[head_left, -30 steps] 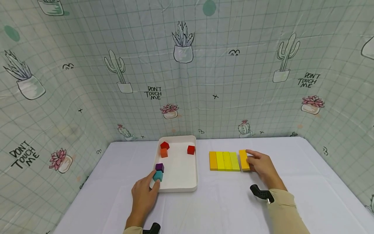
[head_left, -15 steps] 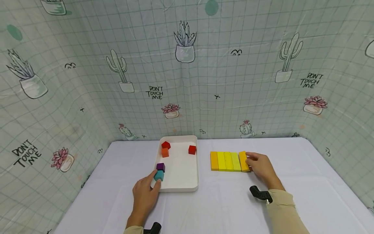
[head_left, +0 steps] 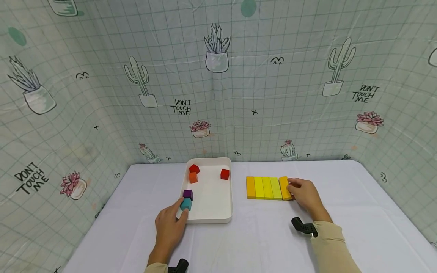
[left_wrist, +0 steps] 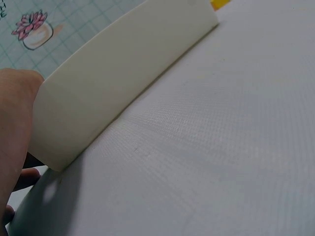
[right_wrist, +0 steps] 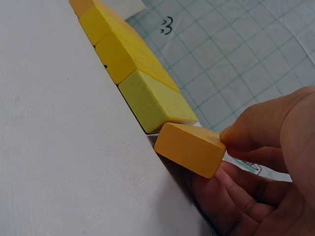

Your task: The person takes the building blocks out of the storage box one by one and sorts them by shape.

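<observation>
My left hand (head_left: 170, 225) lies at the near left corner of the white tray (head_left: 211, 221). Its thumb and index finger pinch a teal block (head_left: 186, 204) just inside that corner. The left wrist view shows the thumb over the tray's rim and hides the block. My right hand (head_left: 306, 195) pinches an orange-yellow block (right_wrist: 189, 150) between thumb and fingers. This block stands slightly askew at the right end of a row, its near end close against the yellow-green block (right_wrist: 155, 102). Two yellow blocks (head_left: 262, 188) and another orange-yellow block (head_left: 250, 187) make up the row's left part.
Inside the tray lie a purple cube (head_left: 188, 194), an orange block (head_left: 193, 177), a red pentagonal block (head_left: 194, 168) and a red cube (head_left: 225, 174). White cloth (head_left: 239, 246) covers the table. A cactus-print curtain (head_left: 252, 83) rises behind and at the sides.
My right hand has brought the orange-yellow block left, from a small gap up against the row. The left hand keeps its place on the teal block.
</observation>
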A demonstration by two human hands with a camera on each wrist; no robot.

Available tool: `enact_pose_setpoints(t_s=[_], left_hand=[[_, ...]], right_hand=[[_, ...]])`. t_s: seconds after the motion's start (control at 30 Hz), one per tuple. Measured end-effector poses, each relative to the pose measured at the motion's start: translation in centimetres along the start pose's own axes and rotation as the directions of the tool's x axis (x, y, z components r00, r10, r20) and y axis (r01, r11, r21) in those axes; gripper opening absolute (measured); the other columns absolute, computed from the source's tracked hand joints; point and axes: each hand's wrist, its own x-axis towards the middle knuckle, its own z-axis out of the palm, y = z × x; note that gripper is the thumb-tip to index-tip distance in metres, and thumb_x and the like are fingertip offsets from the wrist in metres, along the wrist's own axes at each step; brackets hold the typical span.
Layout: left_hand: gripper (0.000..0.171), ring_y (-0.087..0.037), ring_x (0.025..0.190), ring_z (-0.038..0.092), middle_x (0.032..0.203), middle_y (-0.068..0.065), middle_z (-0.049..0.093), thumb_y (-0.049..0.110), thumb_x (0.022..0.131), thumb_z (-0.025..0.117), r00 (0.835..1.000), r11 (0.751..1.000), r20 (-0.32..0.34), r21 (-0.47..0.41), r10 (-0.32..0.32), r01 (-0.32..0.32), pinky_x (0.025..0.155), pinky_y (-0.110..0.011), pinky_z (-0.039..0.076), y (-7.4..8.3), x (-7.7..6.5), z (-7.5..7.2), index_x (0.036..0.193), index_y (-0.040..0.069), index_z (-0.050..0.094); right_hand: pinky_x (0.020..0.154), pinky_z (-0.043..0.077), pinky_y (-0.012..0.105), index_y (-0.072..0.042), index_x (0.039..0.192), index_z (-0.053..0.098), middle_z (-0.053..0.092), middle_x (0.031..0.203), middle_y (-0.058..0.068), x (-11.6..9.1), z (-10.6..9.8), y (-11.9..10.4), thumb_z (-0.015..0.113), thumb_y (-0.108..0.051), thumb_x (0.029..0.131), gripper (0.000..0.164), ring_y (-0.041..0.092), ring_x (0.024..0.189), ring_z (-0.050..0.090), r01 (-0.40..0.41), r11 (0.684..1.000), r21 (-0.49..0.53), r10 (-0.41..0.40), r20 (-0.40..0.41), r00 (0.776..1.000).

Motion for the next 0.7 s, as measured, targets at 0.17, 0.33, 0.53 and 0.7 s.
enact_pose_setpoints(t_s=[0.17, 0.33, 0.53, 0.7], left_hand=[[0.045, -0.040, 0.127, 0.049, 0.133, -0.017, 0.063, 0.025, 0.098, 0.059, 1.000, 1.000, 0.004, -0.003, -0.007, 0.007, 0.109, -0.064, 0.023, -0.01, 0.11, 0.09, 0.142, 0.012, 0.059], [0.044, -0.040, 0.126, 0.050, 0.133, -0.018, 0.063, 0.023, 0.098, 0.059, 1.000, 1.000, -0.003, -0.004, 0.005, -0.005, 0.108, -0.065, 0.024, 0.00, 0.08, 0.01, 0.141, 0.012, 0.059], [0.044, -0.041, 0.126, 0.050, 0.133, -0.018, 0.063, 0.023, 0.098, 0.059, 1.000, 1.000, -0.003, -0.011, 0.004, -0.004, 0.108, -0.065, 0.023, -0.02, 0.09, 0.00, 0.141, 0.012, 0.060], [0.044, -0.041, 0.126, 0.050, 0.133, -0.018, 0.063, 0.023, 0.098, 0.059, 1.000, 1.000, -0.002, -0.008, 0.003, -0.003, 0.108, -0.065, 0.024, -0.10, 0.06, 0.06, 0.141, 0.012, 0.060]], right_hand=[[0.077, 0.056, 0.034, 0.004, 0.138, 0.056, 0.061, 0.127, 0.025, -0.08, -0.01, -0.12, 0.057, -0.020, 0.100, 0.046, 0.027, 0.097, 0.062, 0.009, 1.000, -0.023, -0.009, -0.009, 1.000], [0.077, 0.056, 0.035, 0.005, 0.137, 0.057, 0.061, 0.125, 0.025, -0.21, 0.09, -0.29, 0.056, -0.019, 0.100, 0.044, 0.028, 0.095, 0.061, 0.012, 0.999, -0.037, -0.013, -0.015, 1.000], [0.077, 0.056, 0.035, 0.005, 0.135, 0.058, 0.062, 0.123, 0.024, -0.04, 0.29, -0.21, 0.056, -0.018, 0.100, 0.042, 0.029, 0.094, 0.060, 0.008, 0.999, -0.049, -0.009, -0.035, 0.999], [0.078, 0.056, 0.035, 0.004, 0.134, 0.059, 0.061, 0.125, 0.024, -0.03, 0.53, -0.04, 0.055, -0.019, 0.100, 0.041, 0.028, 0.096, 0.060, -0.018, 0.999, -0.037, 0.017, -0.041, 0.999]])
